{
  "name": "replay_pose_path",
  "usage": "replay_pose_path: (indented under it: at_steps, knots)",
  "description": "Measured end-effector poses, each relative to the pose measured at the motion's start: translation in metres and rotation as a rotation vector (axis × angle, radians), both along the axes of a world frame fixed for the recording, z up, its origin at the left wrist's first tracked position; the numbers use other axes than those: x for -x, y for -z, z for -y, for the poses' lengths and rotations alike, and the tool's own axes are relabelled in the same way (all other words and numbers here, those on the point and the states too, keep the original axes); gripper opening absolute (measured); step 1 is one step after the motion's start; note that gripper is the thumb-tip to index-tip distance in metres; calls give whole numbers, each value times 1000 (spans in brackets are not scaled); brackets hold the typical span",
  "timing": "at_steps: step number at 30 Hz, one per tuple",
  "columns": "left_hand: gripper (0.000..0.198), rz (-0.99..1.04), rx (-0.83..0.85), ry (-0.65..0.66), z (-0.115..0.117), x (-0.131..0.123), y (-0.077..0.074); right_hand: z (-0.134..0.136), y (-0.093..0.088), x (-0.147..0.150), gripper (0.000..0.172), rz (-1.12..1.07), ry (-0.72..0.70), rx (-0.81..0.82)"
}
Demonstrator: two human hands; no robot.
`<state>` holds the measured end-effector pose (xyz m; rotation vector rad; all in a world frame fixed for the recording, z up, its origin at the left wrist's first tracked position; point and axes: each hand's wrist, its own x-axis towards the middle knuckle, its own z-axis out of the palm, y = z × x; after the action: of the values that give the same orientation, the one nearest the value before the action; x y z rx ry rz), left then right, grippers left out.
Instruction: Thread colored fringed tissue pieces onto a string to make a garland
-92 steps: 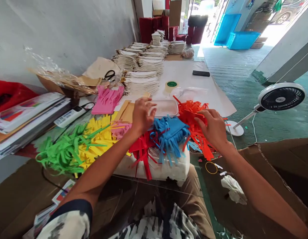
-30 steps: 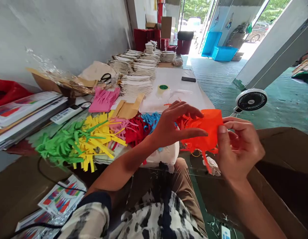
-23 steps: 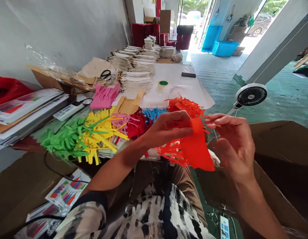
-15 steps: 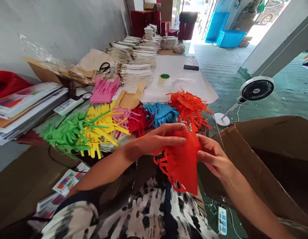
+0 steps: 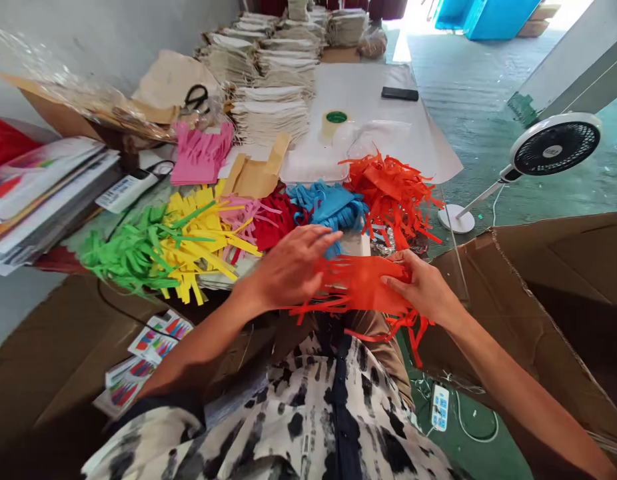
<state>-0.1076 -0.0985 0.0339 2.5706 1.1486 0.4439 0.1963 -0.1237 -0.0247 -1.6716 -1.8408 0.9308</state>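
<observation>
Orange-red fringed piece (image 5: pixel 366 283) is in the air in front of the worktop's (image 5: pixel 351 83) near edge, roughly level, solid panel mid, strips running left plus some dangling lower right. Step in hand reads as sorting/straightening the strips, my call.

Right hand (image 5: pixel 413 280): pinching the panel's right end, thumb on top. Left hand (image 5: pixel 288 270): at the strip ends on the left, fingers bent, motion-blurred; can't tell if it's gripping strips or only brushing them.

Next move, as I judge it: needs a steady right pinch while the left draws the strips flat without snagging. Thin strips look easy to tangle.

Around it: orange-red pile (image 5: pixel 388 190) just beyond the right hand, blue pile (image 5: pixel 328 203) just beyond the left, then dark red pile (image 5: pixel 273 220), pink strips (image 5: pixel 241 213), yellow pile (image 5: pixel 198 227), green pile (image 5: pixel 131 243) out left. Fan (image 5: pixel 558 148) well off to the right.

Vs 0.5 s ago: panel hung down with both hands close at its upper part; now it's turned sideways and the hands are farther apart. Piles look unchanged. View tips lower.
</observation>
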Motion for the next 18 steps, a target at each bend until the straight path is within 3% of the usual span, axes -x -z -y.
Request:
replay_pose_path:
  at_steps: [2,5,7,9,11,14,18]
  knots:
    - [68,56,-58,134,19,-21,17,2,4,4,33,147,-9,-43]
    - [79,77,-95,254,40,-52,56,12,1,6,38,338,-14,-144]
    - [60,49,-132,207,46,-65,79,23,-4,6,44,478,-14,-258]
    - [42,29,-182,157,47,-69,92,39,-7,5,49,551,-41,-404]
    - [34,13,-224,136,48,-69,95,56,-4,7,58,525,-157,-505]
    - [29,-14,-242,122,49,-65,89,78,11,12,66,485,-335,-493]
    - [28,34,-132,147,48,-58,82,87,27,10,39,494,-252,-467]
